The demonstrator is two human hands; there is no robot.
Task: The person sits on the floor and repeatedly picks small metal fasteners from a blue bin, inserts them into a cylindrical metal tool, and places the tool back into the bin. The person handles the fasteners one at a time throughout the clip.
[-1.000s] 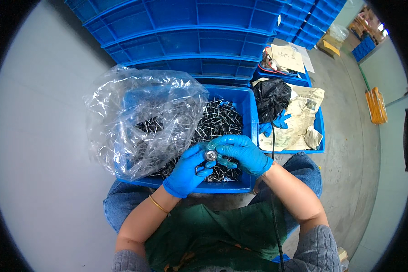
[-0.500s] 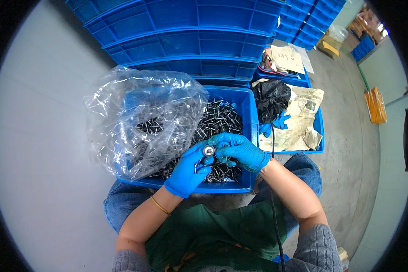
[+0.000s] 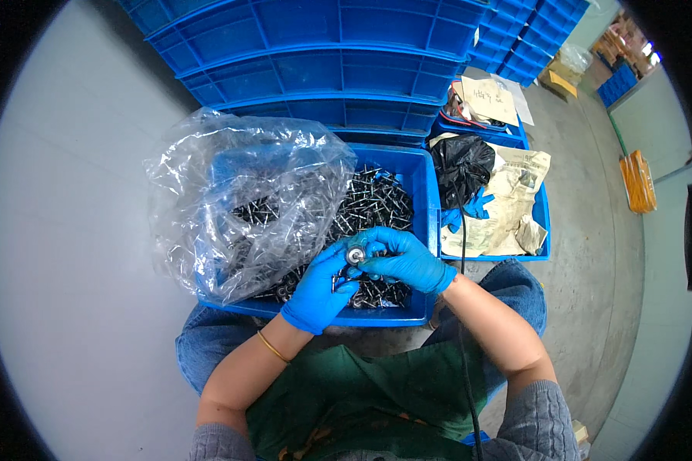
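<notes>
Both hands wear blue gloves and meet over a blue bin [image 3: 432, 223] of dark, thin metal pins [image 3: 377, 201]. Between them is a small round metal part [image 3: 354, 256] with a bright ring-shaped end facing up. My left hand [image 3: 320, 286] is closed around its left side. From the right, my right hand [image 3: 404, 260] has thumb and fingers closed at the same part. The lower portion of the metal part is hidden by the fingers. A crumpled clear plastic bag [image 3: 261, 207] lies over the bin's left half and covers some of the pins.
Stacked blue crates [image 3: 300, 77] rise just behind the bin. To the right, another blue crate [image 3: 547, 230] holds brown paper [image 3: 515, 207], a black plastic bag [image 3: 463, 163] and a blue glove [image 3: 478, 204]. A black cable [image 3: 464, 346] hangs down beside my right forearm.
My right thumb and fingers have shifted in toward the round metal part, and a pin that showed below them is no longer visible. My left hand has barely moved.
</notes>
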